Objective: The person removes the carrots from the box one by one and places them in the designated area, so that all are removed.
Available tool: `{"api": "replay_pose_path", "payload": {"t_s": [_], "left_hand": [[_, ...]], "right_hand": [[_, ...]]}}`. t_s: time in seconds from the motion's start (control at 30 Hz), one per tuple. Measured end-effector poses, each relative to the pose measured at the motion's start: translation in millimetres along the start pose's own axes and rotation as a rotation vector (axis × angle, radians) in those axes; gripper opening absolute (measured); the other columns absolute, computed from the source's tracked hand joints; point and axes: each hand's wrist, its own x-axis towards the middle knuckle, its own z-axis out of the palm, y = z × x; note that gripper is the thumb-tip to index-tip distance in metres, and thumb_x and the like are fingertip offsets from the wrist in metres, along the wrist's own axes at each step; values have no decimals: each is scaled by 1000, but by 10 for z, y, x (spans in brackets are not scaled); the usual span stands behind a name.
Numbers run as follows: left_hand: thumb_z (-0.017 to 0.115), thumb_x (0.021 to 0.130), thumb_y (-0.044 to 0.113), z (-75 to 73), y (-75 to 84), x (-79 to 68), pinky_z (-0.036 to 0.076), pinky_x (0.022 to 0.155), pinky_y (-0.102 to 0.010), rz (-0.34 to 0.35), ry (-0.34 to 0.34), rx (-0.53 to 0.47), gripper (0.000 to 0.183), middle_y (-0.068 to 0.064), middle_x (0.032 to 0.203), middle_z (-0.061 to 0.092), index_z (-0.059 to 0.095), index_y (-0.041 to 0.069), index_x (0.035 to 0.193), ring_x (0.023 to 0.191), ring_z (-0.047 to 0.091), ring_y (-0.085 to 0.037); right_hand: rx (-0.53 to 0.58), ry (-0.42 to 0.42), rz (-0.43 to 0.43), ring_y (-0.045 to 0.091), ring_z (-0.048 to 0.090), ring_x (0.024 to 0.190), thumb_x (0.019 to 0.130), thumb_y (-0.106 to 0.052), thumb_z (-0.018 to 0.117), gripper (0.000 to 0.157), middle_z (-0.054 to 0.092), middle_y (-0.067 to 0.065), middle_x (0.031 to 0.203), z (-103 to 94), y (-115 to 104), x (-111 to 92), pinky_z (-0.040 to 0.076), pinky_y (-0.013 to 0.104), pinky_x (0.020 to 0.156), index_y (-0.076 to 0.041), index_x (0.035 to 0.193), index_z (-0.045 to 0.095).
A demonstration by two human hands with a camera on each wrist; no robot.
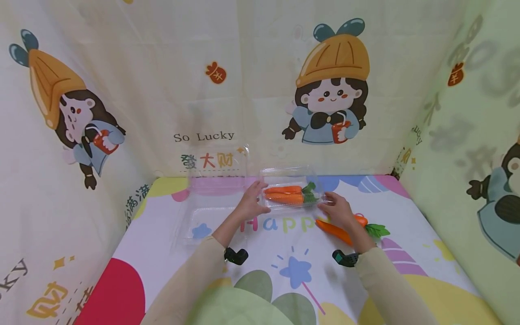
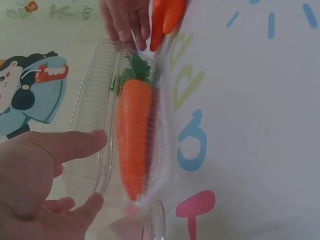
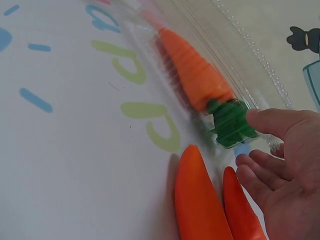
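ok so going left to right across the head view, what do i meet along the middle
Open clear container → left hand → second clear container with two carrots → right hand → green leaves outside the containers

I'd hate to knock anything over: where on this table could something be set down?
The table is bare between the two sleeves, around the printed star; another patch lies right of the loose vegetables. It's crowded toward the back, where the open box, carrot box and those vegetables sit close together.
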Motion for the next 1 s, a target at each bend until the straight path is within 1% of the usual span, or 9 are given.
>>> {"api": "replay_pose_path", "payload": {"t_s": [0.1, 0.3, 0.47, 0.57, 0.77, 1.0], "left_hand": [[79, 78, 9, 12, 7, 2, 55, 93, -45, 0, -5, 39, 78, -8, 162, 17, 41, 24, 145, 131, 49, -33], [79, 78, 8, 44, 29, 1, 52, 97, -49, -22, 16, 88, 79, -7, 162, 19, 42, 24, 145, 140, 38, -33], [80, 77, 9, 73, 45, 23, 49, 101, -51, -17, 37, 122, 78, -9, 160, 23, 43, 22, 145, 145, 29, -33], [79, 79, 12, 69, 60, 22, 48, 102, -51, -13, 47, 147, 76, -8, 160, 23, 43, 22, 145, 145, 29, -32], [74, 85, 22, 43, 86, -15, 44, 106, -54, 22, 48, 195, 70, -7, 160, 24, 41, 23, 146, 145, 30, -31], [66, 91, 30, 25, 78, -46, 31, 116, -51, 55, 21, 259, 68, -2, 164, 16, 34, 22, 150, 150, 18, -24]], "right_hand": [[17, -3, 5, 38, 46, 132, 95, -26, 61, 68, 43, 22, 147, 10, -6, 15, 46, 47, 105, -2, 150, 28], [54, -18, 18, 38, 46, 132, 93, -33, 63, 76, 40, 22, 149, 54, -28, 42, 50, 47, 101, -4, 151, 23], [87, -3, 22, 39, 45, 133, 93, -34, 65, 81, 40, 23, 149, 84, -32, 42, 50, 47, 101, -4, 152, 19], [104, 13, 18, 39, 47, 132, 92, -33, 65, 81, 41, 24, 147, 109, -36, 45, 51, 46, 100, -2, 151, 20], [119, 48, 37, 38, 50, 130, 91, -34, 67, 80, 42, 25, 146, 153, -63, 35, 52, 44, 98, -1, 149, 22], [170, 76, 44, 38, 52, 128, 89, -37, 69, 83, 42, 25, 145, 204, -62, 40, 52, 45, 98, -3, 148, 22]]}}
